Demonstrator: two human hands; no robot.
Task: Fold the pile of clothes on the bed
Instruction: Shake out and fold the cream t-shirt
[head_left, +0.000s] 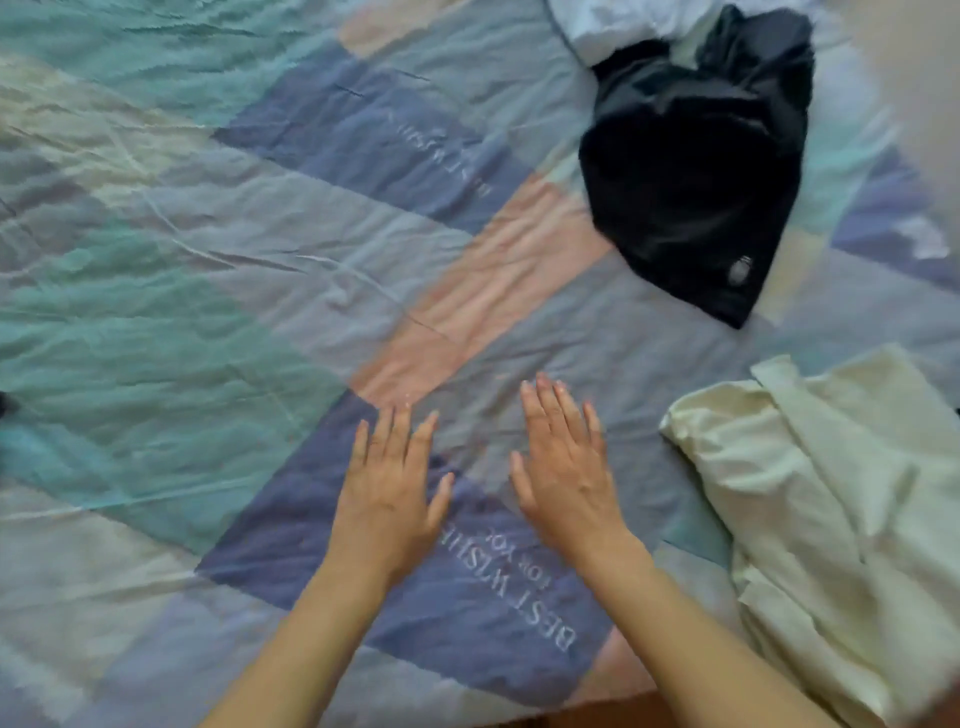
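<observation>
My left hand (389, 488) and my right hand (566, 467) lie side by side, palms down with straight fingers, over the patchwork bedspread (208, 291) near the front edge. Neither holds anything. A crumpled black garment (691, 176) lies at the back right, well beyond my fingertips. A pale cream garment (826, 514) lies rumpled to the right of my right hand, a short gap away. A light blue piece of cloth (613, 23) shows at the top edge behind the black garment.
The bedspread is a quilt of teal, blue, grey and pink patches with printed lettering. Its left half holds only wrinkles. A small dark object (6, 404) peeks in at the left edge. The bed's front edge runs along the bottom.
</observation>
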